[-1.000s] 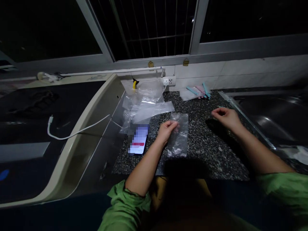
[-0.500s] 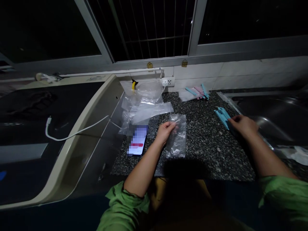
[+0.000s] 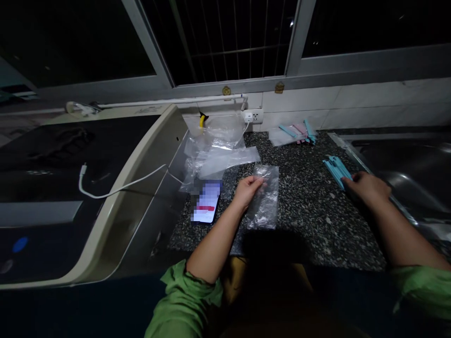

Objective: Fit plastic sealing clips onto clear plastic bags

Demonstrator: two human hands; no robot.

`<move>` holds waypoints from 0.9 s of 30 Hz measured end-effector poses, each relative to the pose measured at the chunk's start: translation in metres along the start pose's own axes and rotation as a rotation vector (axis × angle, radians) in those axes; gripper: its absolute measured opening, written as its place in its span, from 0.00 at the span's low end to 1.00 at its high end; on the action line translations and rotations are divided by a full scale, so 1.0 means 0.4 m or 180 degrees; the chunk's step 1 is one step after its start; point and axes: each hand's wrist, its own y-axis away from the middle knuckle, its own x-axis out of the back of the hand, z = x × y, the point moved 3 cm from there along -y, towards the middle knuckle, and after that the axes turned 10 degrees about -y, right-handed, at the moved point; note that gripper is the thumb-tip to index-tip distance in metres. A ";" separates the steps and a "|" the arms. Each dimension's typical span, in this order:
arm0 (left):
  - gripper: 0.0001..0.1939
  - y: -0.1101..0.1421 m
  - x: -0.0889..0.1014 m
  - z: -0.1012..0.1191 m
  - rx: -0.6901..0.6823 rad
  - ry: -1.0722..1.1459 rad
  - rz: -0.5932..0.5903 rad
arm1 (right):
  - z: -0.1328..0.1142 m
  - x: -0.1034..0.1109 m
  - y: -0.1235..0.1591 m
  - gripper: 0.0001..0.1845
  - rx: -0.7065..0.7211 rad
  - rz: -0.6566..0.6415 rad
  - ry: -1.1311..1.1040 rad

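My left hand (image 3: 248, 190) pinches the upper left part of a clear plastic bag (image 3: 266, 206), which lies flat on the dark speckled counter. To the right, my right hand (image 3: 368, 188) has its thumb and fingertips closed at the near end of a bundle of thin light blue plastic strips (image 3: 334, 168). The bundle rests on the counter beside the sink. Exactly how many strips the fingers grip is hidden. Left of my left forearm a lit phone (image 3: 207, 202) lies face up.
Crumpled clear plastic bags (image 3: 214, 141) lie at the back left. A bag with blue and pink strips (image 3: 294, 134) is by the tiled wall. A metal sink (image 3: 405, 178) borders the right, a washing machine (image 3: 141, 150) the left. A white charging cable (image 3: 121, 188) trails over the machine.
The whole view has shifted, so things appear slightly farther right. Both hands stay at the same places on the bag and the strips.
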 end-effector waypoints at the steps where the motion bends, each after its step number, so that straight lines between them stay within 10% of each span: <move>1: 0.14 0.000 -0.001 0.000 0.0009 0.0008 -0.0014 | 0.000 0.000 -0.001 0.25 -0.0016 -0.0011 0.0006; 27: 0.13 -0.002 0.004 -0.003 0.0068 -0.0116 0.0038 | -0.038 0.008 0.040 0.23 0.0511 0.0572 -0.0137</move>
